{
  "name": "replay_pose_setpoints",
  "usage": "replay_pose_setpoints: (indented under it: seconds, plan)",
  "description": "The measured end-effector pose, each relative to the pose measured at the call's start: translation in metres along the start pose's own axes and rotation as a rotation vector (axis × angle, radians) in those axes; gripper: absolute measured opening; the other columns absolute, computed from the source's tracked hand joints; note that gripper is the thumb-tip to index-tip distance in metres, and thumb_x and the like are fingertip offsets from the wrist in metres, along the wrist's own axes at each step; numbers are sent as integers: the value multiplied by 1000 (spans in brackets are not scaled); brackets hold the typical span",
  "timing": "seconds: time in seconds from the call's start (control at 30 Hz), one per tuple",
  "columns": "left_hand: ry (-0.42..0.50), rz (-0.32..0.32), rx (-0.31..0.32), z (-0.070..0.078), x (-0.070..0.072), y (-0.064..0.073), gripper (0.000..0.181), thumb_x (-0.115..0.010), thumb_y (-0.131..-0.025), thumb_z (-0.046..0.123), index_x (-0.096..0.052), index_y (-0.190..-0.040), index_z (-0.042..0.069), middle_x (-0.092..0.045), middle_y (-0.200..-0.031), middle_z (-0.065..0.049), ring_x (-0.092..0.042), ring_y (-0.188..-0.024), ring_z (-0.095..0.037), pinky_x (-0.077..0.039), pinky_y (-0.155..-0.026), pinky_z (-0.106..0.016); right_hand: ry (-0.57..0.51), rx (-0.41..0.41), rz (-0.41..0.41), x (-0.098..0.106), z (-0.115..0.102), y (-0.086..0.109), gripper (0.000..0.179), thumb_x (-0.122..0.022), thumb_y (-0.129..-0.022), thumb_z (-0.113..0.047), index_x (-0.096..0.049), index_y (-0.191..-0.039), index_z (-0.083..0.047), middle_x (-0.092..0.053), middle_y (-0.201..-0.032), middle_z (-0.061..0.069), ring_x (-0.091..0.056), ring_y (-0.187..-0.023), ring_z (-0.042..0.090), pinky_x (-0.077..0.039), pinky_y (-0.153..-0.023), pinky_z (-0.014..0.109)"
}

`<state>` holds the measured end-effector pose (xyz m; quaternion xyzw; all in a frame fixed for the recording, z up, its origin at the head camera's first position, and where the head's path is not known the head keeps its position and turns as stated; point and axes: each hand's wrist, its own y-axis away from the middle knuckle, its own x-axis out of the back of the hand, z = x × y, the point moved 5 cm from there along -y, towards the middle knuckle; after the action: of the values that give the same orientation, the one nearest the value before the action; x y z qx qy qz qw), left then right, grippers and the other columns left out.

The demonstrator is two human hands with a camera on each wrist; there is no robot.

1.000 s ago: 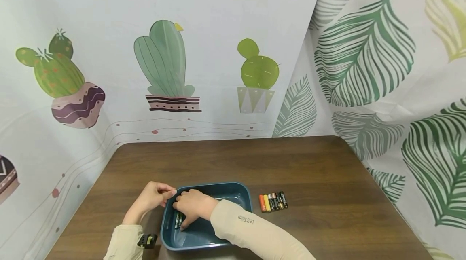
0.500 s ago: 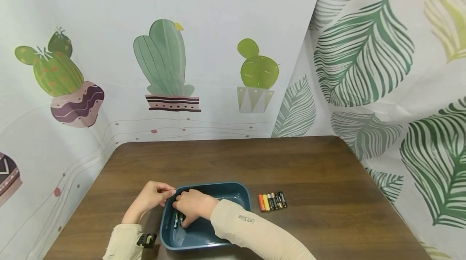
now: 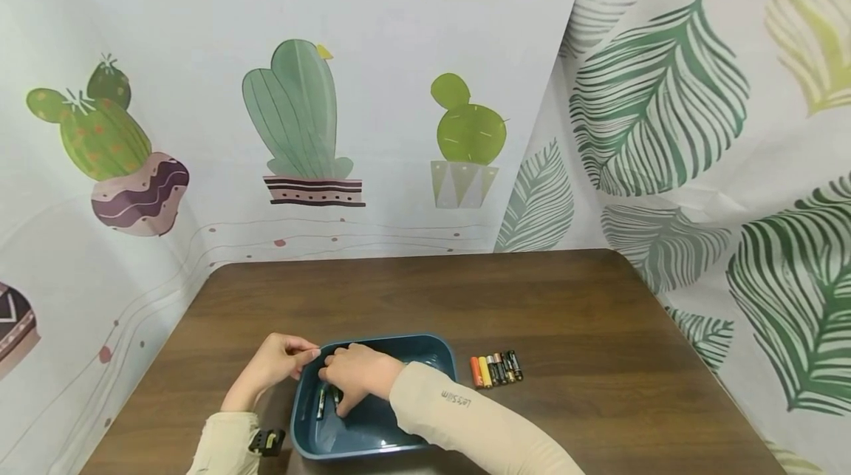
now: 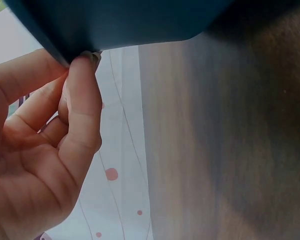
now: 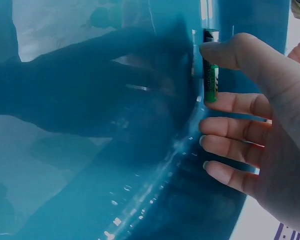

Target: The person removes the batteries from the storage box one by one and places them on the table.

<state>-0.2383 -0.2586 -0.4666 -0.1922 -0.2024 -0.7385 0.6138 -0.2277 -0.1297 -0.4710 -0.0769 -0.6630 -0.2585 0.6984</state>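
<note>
A blue plastic tray stands on the table, and my left hand pinches its rim at the back left corner. In the left wrist view, thumb and fingers meet on that rim. My right hand reaches down into the tray's left part. In the right wrist view, its thumb and index finger hold a green-and-black battery by its two ends, while the other fingers are loosely bent. Another dark battery lies in the tray, left of the right hand.
To the right of the tray, several batteries lie side by side in a row, among them an orange one and a yellow one. The brown wooden table reaches back to a wall cloth printed with cacti and leaves.
My right hand has shifted slightly to the right with its battery, so the gap to the other battery in the tray has grown. The left hand stays on the rim.
</note>
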Motion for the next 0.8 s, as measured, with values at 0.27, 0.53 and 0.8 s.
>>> replay_pose_setpoints:
  seconds: [0.27, 0.53, 0.8]
  plan:
    - [-21, 4, 13, 0, 0, 0, 17, -68, -89, 7, -71, -95, -7, -59, -65, -4, -53, -55, -15, -55, -54, -31, -24, 7, -15, 11, 3, 11, 56, -75, -77, -54, -62, -124, -27, -59, -113, -13, -52, -97, 5, -46, -87, 23]
    - [-24, -6, 1, 0, 0, 2, 17, -67, -89, 8, -71, -95, -8, -63, -69, -6, -55, -57, -18, -55, -54, -33, -68, 9, 9, 23, 9, 25, 46, -75, -77, -53, -64, -115, -29, -58, -106, -16, -50, -93, 4, -44, -84, 22]
    - [-17, 15, 8, 0, -1, 1, 15, -68, -88, 6, -72, -94, -7, -62, -67, -5, -54, -55, -15, -54, -53, -30, -67, -11, 93, 34, 25, 47, 39, -76, -77, -51, -64, -104, -27, -54, -96, -13, -47, -86, 4, -42, -75, 22]
